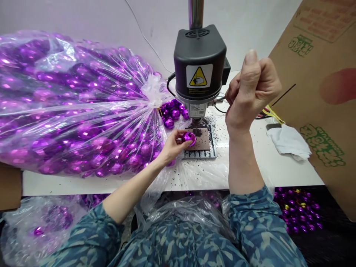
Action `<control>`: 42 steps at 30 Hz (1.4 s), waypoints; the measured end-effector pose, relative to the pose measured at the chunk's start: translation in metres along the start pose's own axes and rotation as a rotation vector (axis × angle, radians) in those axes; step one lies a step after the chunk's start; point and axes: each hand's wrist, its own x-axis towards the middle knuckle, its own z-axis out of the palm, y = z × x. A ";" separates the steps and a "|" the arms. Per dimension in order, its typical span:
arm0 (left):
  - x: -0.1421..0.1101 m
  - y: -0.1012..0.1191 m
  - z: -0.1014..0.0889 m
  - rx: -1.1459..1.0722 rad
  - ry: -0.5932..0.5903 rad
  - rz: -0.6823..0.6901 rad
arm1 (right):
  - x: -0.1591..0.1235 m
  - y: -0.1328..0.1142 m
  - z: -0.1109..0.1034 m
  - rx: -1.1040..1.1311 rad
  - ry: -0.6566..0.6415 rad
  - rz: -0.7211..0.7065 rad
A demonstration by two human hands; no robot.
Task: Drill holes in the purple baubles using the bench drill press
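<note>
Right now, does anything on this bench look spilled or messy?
Yes. Dark gritty shavings are scattered over the white tabletop around the small bench press, thickest by its metal base plate, where the left hand holds a faceted purple ball.

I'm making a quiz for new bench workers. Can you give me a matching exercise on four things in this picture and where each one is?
Things
1. purple ball
2. white cloth
3. tied plastic bag
4. cardboard box

Places
A. far right, leaning over the table edge
B. left side of the table, full of purple balls
C. pinched in the left hand under the machine
D. on the table beside the box, right of the raised right hand

Pairs: 1-C, 2-D, 3-B, 4-A
</note>
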 end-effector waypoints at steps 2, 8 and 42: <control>0.007 -0.016 0.012 -0.024 0.034 0.014 | 0.000 -0.002 0.001 0.084 0.009 -0.003; 0.031 -0.030 0.020 -0.002 0.101 0.005 | -0.001 -0.010 0.001 0.091 0.002 0.053; 0.029 -0.046 0.051 0.085 0.192 0.140 | -0.035 -0.005 -0.018 0.144 0.093 -0.046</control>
